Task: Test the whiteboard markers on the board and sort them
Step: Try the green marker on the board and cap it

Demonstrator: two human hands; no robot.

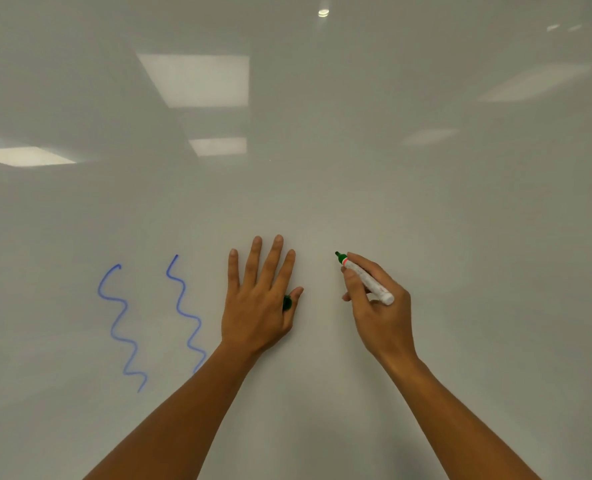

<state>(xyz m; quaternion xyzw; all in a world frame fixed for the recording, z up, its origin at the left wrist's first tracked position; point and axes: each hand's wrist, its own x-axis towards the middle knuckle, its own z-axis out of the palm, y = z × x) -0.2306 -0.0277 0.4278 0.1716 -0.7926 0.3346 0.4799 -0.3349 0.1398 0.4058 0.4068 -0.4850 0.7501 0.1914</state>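
On the glossy whiteboard (426,209) we see two blue squiggles (121,327) and reflected ceiling lights (197,81). Our left hand (256,306) lies flat, thumb pinning a green cap (287,302); our right hand (374,306) grips the uncapped marker (365,278).

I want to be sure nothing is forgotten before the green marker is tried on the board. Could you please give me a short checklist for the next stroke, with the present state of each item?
1. Cap off the green marker: ok, the green tip is bare.
2. Firm grip: ok, the right hand holds the marker near its front.
3. Tip on the whiteboard: cannot tell, it is at or just off the surface.
4. Free space for the stroke: ok, the board around the tip is bare; the blue squiggles are far to the left.
5. Cap kept safe: ok, the green cap is tucked by the left hand's thumb.
6. Ink works: cannot tell, no green line yet.
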